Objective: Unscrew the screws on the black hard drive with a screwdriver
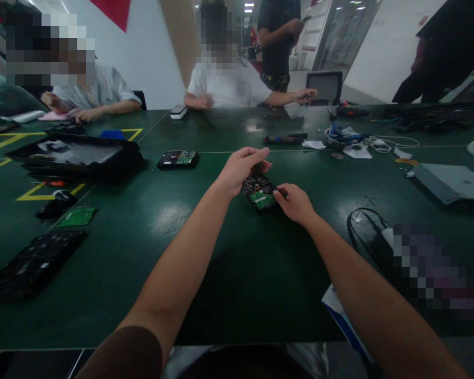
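Observation:
A hard drive [263, 199] with a green circuit board is held tilted over the green table [237, 284], a little right of the middle. My right hand [298, 202] grips its right edge, thumb on top. At the drive's far left end is my left hand [240, 171], its fingers curled together; what they pinch, if anything, is hidden behind the hand. Another hard drive [177, 159] lies on the table to the left, board side up.
At left are a black tray [75, 158], a loose green circuit board [78, 216] and a black panel [33, 263]. A grey metal box [452, 183], tangled cables [349, 136] and a screwdriver-like tool [285, 139] lie to the right. People sit across the table.

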